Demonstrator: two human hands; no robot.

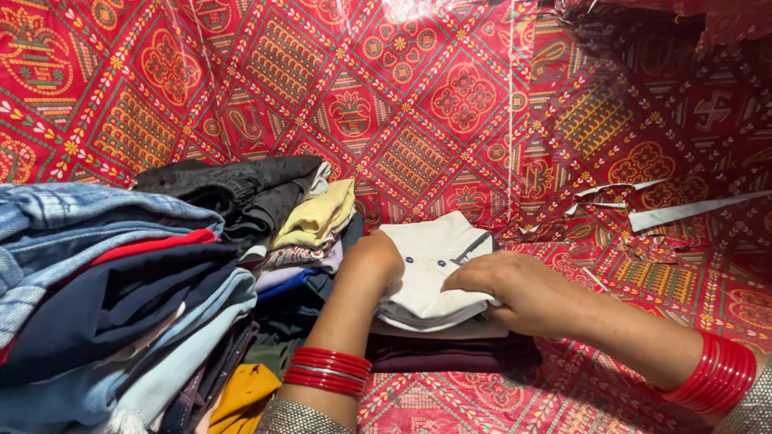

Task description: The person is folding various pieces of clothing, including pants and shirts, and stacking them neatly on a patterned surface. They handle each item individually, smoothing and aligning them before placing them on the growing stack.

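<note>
A heap of folded clothes (121, 305) is seen at the left, topped by blue denim (72, 217). Beneath the denim a red layer (153, 245) and navy cloth (121, 297) are stacked, with pale blue fabric (185, 345) lower down. Black garments (233, 189) are piled behind, and a yellow piece (318, 213) is laid just beside them. A mustard cloth (241, 394) is tucked at the bottom edge. Everything is surrounded by a red patterned sheet (450, 96), on which white strips (683, 210) are lying at the right.

Red patterned cloth (450, 104) bears folded clothes (121, 297).
</note>
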